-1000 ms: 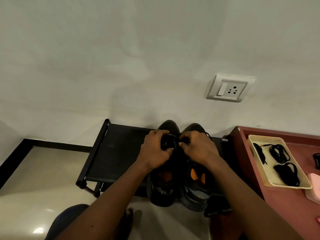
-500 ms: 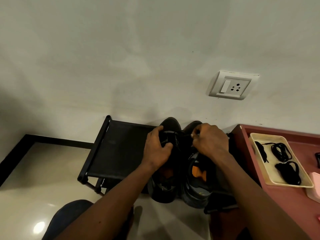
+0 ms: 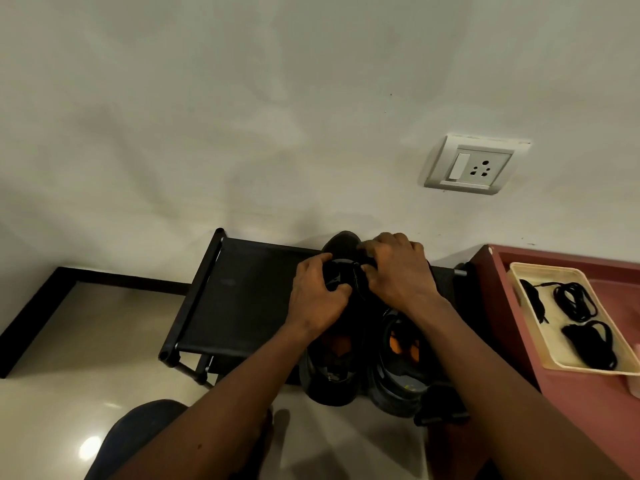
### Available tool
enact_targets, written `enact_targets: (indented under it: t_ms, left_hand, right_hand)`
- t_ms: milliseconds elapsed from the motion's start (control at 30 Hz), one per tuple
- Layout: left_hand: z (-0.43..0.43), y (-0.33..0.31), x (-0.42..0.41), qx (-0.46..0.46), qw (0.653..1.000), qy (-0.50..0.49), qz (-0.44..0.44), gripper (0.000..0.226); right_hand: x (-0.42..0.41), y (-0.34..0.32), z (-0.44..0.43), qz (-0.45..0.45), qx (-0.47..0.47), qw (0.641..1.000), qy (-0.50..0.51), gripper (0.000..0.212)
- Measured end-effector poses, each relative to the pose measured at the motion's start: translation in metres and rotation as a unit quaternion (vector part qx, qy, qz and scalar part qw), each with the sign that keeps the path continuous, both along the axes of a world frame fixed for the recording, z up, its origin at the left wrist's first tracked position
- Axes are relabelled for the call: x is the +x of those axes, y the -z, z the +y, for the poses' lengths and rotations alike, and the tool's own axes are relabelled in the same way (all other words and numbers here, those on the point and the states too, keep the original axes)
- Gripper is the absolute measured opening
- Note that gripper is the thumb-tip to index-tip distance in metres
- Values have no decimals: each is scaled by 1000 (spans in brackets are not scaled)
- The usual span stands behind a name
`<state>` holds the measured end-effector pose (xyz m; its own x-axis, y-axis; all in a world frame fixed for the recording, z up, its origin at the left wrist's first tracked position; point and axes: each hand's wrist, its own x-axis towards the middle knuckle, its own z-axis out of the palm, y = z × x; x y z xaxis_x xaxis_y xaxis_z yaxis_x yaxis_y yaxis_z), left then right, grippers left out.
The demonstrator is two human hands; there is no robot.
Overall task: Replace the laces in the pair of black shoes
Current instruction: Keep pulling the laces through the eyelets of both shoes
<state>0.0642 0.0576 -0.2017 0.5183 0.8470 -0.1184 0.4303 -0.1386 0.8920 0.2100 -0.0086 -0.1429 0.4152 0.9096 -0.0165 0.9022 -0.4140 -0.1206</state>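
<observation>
**Both hands closed on one black shoe at the rack's crowded right end**

The pair stood side by side at lower centre on a black fabric-topped rack (image 3: pixel 242 299), toes toward the wall and heels reaching past its near edge. The left hand (image 3: pixel 317 292) gripped the lacing area of the left-of-frame shoe (image 3: pixel 329 382), fingers curled over the top and thumb underneath. The right hand (image 3: pixel 398 271) bent over the same spot, fingertips curled and pinching at that shoe's lacing.

Room was tight on the right. The right-of-frame shoe (image 3: pixel 398 386) sat just beside the edge of a red table (image 3: pixel 588 427), and the wall rose directly behind the toes. To the left, the rack's fabric ran open to its side rail. Beyond that, glossy floor (image 3: pixel 86 341) spread to a black skirting (image 3: pixel 34 320) at the left edge.

On the table a cream tray (image 3: pixel 540 268) held coiled black spare laces (image 3: pixel 575 301), well apart from both hands. A wall socket (image 3: pixel 472 166) sat in the upper right.

The right hand covered the front of the right-of-frame shoe. Black on black, it could not be told whether its fingertips held lace or eyelet edge. A pink object (image 3: pixel 635 379) past the tray was cut off by the right border. A dark-clad knee (image 3: pixel 138 427) was cut off by the bottom.
</observation>
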Motion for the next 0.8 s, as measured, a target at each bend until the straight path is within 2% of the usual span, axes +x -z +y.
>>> enact_targets:
  t_ms: [100,167,233,333,400,467,533,600,733,800]
  left_hand:
    - [-1,0,-1,6,1000,10,10,68]
    - [0,-1,-2,2,1000,14,15,68]
    - [1,-2,-2,-1,1000,15,16,68]
    - [3,-3,-2,-9,1000,17,14,67]
    - [3,-6,-3,-2,1000,2,6,64]
    - [-1,-12,-4,45,998,-29,-13,55]
    - [-6,-20,-5,103,991,-63,-63,39]
    - [-12,-28,-8,99,983,-65,-142,25]
    - [-21,-48,-10,-67,961,52,-264,29]
    - [-24,-54,-11,-130,941,83,-302,29]
  right_hand:
    - [-2,1,5,-14,7,1000,-9,17]
    - [0,-1,6,19,23,999,10,10]
    - [5,-5,5,110,61,991,39,5]
    - [8,-15,-3,293,141,943,71,18]
    - [7,-22,-8,356,185,913,72,18]
    - [2,-30,-11,414,224,880,61,16]
    - [-3,-35,-12,476,261,838,42,15]
    - [-11,-41,-12,565,282,774,28,17]
    - [-28,-45,-8,740,299,602,28,31]
    - [-32,-44,-3,777,316,543,37,39]
